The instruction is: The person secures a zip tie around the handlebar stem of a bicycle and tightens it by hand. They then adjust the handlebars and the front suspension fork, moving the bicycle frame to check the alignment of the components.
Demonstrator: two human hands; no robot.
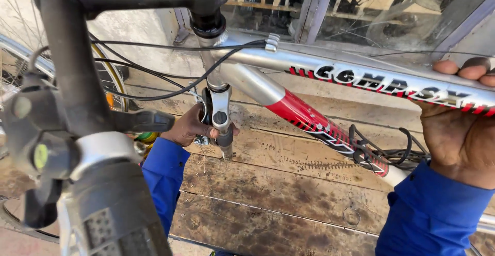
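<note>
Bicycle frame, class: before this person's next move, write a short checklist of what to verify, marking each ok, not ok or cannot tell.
1. Right hand has a grip on the frame's top tube: ok, fingers curl over it.
2. Left hand at the fork crown: ok, touching.
3. Black cables clear of the left hand: ok.
4. Loose cable bundle secured on the down tube: not ok, it hangs loose.
5. Front wheel fitted in the fork: cannot tell.
</note>
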